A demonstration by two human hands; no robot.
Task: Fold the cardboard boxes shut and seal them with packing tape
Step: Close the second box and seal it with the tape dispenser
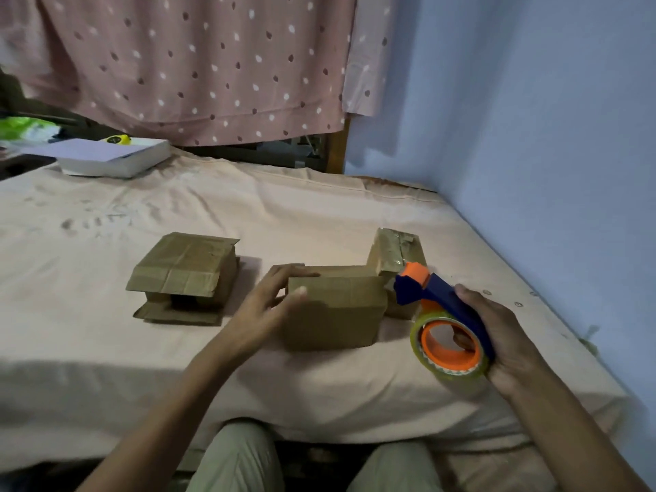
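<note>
Bare sheet (pixel 248 214) lies open behind three boxes; wall (pixel 532 136) crowds the right.

brown boxes (pixel 335 307), blue-and-orange tape dispenser (pixel 436 300), pink dotted curtain (pixel 198 65), peach sheet (pixel 284 207).

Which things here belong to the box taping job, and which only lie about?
For the job: middle box under the left hand; tape dispenser in the right hand; open box; taped box.

Lying about: white book, yellow object, green bag.
</note>
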